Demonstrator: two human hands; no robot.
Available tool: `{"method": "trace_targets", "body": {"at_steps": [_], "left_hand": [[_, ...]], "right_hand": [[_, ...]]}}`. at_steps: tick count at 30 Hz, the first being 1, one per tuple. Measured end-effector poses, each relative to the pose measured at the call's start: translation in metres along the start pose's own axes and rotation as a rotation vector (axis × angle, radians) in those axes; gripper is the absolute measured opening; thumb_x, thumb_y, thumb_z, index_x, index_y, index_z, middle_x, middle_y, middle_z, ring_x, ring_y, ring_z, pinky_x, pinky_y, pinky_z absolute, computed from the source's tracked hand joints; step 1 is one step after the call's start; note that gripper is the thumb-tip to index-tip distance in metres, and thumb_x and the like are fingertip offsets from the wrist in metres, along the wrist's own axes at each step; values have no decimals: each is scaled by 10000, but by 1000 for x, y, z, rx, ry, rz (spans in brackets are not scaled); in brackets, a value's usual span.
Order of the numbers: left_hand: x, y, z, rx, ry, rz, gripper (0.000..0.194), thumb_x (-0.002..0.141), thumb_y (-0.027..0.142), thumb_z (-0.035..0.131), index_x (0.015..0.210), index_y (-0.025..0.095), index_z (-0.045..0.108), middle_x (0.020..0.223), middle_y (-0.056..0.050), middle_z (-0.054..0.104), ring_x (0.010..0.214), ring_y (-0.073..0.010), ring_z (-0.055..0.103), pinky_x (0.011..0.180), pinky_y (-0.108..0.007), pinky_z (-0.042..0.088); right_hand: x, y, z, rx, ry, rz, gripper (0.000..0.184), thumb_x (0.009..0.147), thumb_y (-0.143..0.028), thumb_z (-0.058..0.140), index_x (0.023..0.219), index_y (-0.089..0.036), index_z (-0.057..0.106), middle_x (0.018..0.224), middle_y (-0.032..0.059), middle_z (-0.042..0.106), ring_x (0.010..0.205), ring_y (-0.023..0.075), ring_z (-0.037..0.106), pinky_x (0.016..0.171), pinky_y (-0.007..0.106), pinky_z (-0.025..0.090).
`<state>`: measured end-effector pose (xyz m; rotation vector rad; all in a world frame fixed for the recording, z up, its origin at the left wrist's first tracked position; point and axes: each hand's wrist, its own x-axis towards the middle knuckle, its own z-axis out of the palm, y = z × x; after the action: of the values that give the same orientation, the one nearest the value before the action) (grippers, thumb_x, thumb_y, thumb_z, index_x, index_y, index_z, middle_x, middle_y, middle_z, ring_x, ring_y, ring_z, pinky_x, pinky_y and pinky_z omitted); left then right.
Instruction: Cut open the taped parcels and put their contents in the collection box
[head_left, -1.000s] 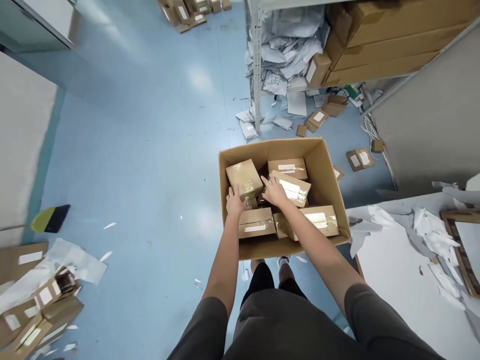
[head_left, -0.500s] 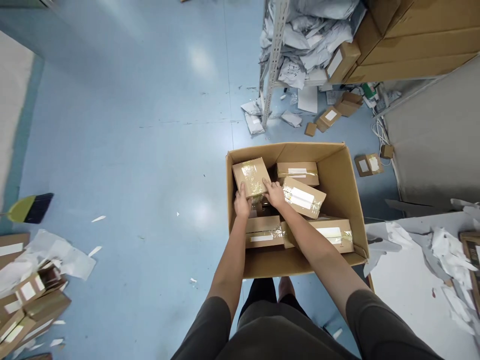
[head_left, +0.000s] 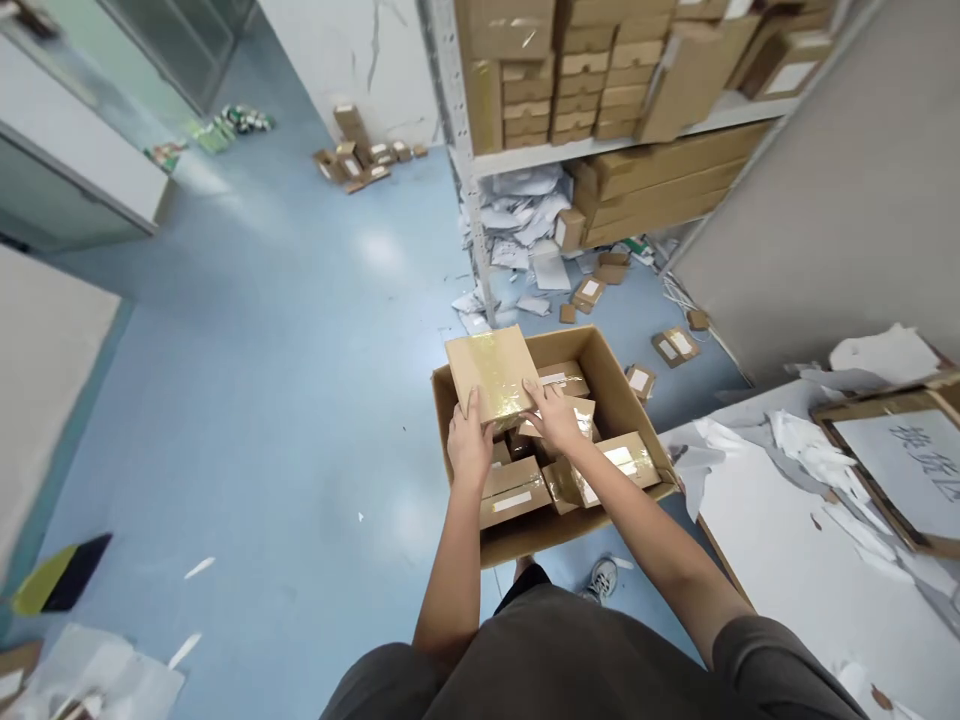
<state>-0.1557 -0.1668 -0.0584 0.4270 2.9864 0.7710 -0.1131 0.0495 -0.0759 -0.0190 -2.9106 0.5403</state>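
Both my hands hold a small taped cardboard box point(head_left: 491, 365) above the far left part of a large open carton point(head_left: 551, 548). My left hand point(head_left: 470, 440) grips its near left edge, thumb on top. My right hand point(head_left: 553, 412) grips its near right corner, fingers partly underneath. Inside the carton lie several more taped boxes: one with a white label point(head_left: 517, 490) at the near left, another labelled box point(head_left: 622, 468) at the right, and others partly hidden by my right hand and forearm.
A metal shelf point(head_left: 540, 155) with stacked boxes and grey mailer bags stands ahead. Loose small boxes point(head_left: 589, 292) lie on the floor by it. At right is a white table point(head_left: 787, 540) with torn paper. A broom head point(head_left: 64, 575) lies at far left.
The held box has come up from inside the carton to above its rim, lifted by both hands. My view has tilted up, showing more shelf and the far floor.
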Motion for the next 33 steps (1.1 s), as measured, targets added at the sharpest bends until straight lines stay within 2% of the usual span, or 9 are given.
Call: {"method": "trace_targets", "body": {"at_steps": [4,7,9,12,16,21,25,29,33], "left_hand": [[-13,83,-23,-31,41,210,834,992,248,671,1735,293,296,1549,-181,559,1404,-375,574,1109,-524,548],[-30,159,-18,-44,14,359,842,986,281,692,1734,281,305,1543,-193,563,1415,-390,566,1107,-533,547],[-48,215,-5,-56,-14,475,832,988,298,693,1730,265,318,1534,-201,567,1397,-395,581,1103,-535,546],[-85,301,27,-86,-71,660,841,982,289,691,1734,249,316,1537,-210,563,1386,-402,588,1113,-538,536],[-149,399,83,-118,-194,874,875,957,264,703,1738,237,309,1525,-207,575,1395,-402,580,1123,-520,529],[-227,479,153,-116,-381,1064,872,959,267,700,1738,255,307,1508,-192,588,1372,-385,595,1099,-491,542],[-269,509,205,-67,-540,1138,886,959,264,711,1742,263,294,1448,-187,611,1283,-364,641,1022,-439,570],[-287,510,254,-15,-674,1207,864,963,214,696,1733,278,308,1443,-171,600,1295,-341,629,1033,-412,555],[-279,501,288,-7,-773,1187,832,968,201,679,1721,258,329,1485,-179,562,1368,-340,585,1077,-426,537]], "right_hand": [[-49,19,-87,-84,163,103,670,1052,-384,651,1669,-206,462,1118,161,641,1107,359,524,990,495,539],[-108,48,-150,-156,257,222,676,1044,-387,665,1660,-186,473,1116,161,630,1103,356,511,997,492,527],[-159,73,-188,-204,304,321,664,1041,-377,673,1643,-162,493,1126,168,624,1104,353,507,994,483,521],[-245,114,-234,-252,357,484,674,1031,-367,691,1641,-155,498,1138,169,621,1107,348,503,988,473,516],[-367,161,-271,-277,425,692,677,1029,-355,688,1646,-163,487,1156,170,631,1113,351,499,984,480,518],[-494,196,-279,-285,477,912,668,1024,-292,674,1651,-175,478,1172,174,639,1111,351,497,968,464,522],[-559,214,-256,-261,497,1068,650,1017,-258,668,1637,-180,490,1163,169,652,1115,344,505,942,441,529],[-588,225,-215,-185,458,1219,590,1009,-250,688,1575,-173,542,1150,158,680,1120,325,528,957,426,537],[-583,232,-188,-147,427,1300,504,1008,-192,660,1506,-158,589,1181,151,695,1149,308,546,996,414,537]]}}
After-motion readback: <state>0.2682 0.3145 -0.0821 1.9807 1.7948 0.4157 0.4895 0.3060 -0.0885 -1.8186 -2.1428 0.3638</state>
